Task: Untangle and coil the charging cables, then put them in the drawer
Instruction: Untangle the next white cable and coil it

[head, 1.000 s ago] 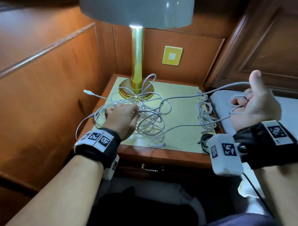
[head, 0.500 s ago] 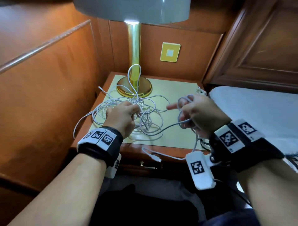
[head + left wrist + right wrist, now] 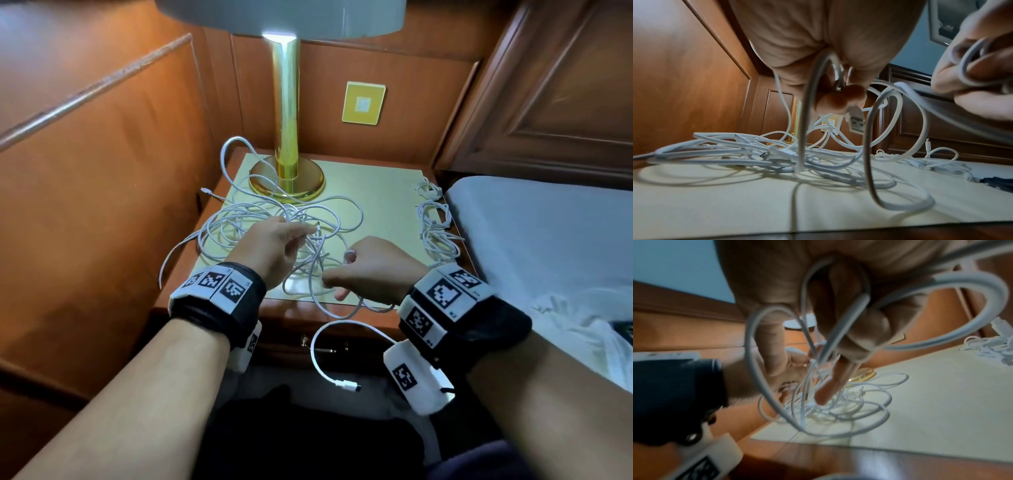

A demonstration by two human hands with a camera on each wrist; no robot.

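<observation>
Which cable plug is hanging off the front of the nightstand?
The white plug on the cable looping down past the drawer front, below the right hand. The USB plug is pinched in the left hand; another plug lies left of the lamp base.

Two hands (image 3: 274, 246) over the surface (image 3: 383, 192). One lamp (image 3: 286, 137) at its back edge. One big cable tangle (image 3: 239, 219), two small bundles (image 3: 435, 222) by the right edge; cables can't be counted singly.
</observation>
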